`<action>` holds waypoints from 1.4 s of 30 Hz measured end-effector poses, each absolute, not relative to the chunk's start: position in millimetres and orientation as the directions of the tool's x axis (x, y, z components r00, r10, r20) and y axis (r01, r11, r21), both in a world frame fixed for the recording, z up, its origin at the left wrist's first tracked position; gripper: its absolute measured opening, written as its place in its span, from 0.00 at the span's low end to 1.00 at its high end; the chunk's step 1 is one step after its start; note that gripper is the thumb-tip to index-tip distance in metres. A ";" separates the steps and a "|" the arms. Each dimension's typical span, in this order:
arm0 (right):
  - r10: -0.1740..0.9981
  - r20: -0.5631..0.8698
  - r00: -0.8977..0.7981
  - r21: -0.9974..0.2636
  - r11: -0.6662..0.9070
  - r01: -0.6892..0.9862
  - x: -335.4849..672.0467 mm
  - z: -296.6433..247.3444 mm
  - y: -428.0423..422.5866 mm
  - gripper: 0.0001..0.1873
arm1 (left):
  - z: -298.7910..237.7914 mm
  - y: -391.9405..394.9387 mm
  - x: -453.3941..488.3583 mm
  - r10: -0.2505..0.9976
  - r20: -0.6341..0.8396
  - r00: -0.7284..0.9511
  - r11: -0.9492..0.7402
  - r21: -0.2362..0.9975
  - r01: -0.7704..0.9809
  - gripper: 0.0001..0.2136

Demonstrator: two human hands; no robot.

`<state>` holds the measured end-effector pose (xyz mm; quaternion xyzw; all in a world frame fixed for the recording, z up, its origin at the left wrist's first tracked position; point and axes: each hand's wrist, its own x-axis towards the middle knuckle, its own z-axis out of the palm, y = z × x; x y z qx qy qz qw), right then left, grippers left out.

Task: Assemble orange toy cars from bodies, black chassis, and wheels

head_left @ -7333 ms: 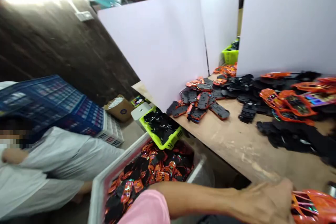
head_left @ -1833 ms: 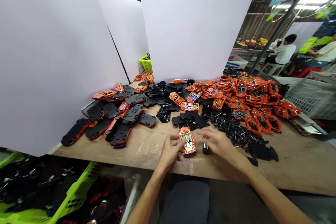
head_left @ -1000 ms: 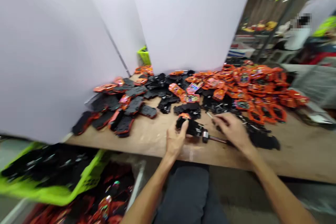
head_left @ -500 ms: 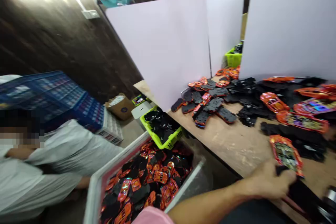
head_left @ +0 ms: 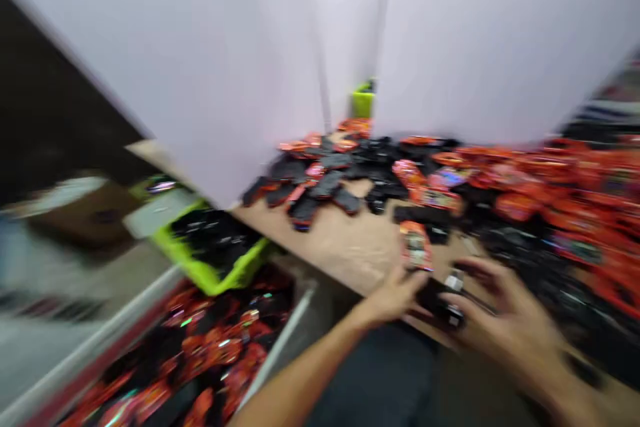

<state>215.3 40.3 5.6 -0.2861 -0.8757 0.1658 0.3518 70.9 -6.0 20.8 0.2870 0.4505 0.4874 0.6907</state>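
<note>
Low at the right of centre, my left hand (head_left: 390, 297) is closed on a black toy car chassis (head_left: 431, 297), which points to the right. My right hand (head_left: 510, 327) comes in from the right, thumb and forefinger pinching around a small black-and-silver part (head_left: 454, 287) at the chassis's far end. Blur hides whether that part is joined to the chassis. Just beyond my left fingers, an orange toy car body (head_left: 415, 245) lies face up on the tabletop (head_left: 350, 247).
Orange car bodies (head_left: 590, 187) and black chassis (head_left: 330, 185) spread over the table below white panels (head_left: 225, 67). Left of the table edge, a lime-green basket (head_left: 215, 285) of black parts rests over a bin (head_left: 280, 347) of orange and black cars. A cardboard box (head_left: 85, 220) stands farther left.
My view has swung right and down, and everything shifts left in it. My right hand has come into view beside the left one, at the chassis's end. The seated person is out of sight.
</note>
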 end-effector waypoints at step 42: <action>0.641 0.221 -0.735 -0.231 0.766 0.599 244.7 16.0 60.1 0.14 | -2.3 -36.3 -2.2 0.903 -0.429 -0.008 0.393 0.834 -0.387 0.21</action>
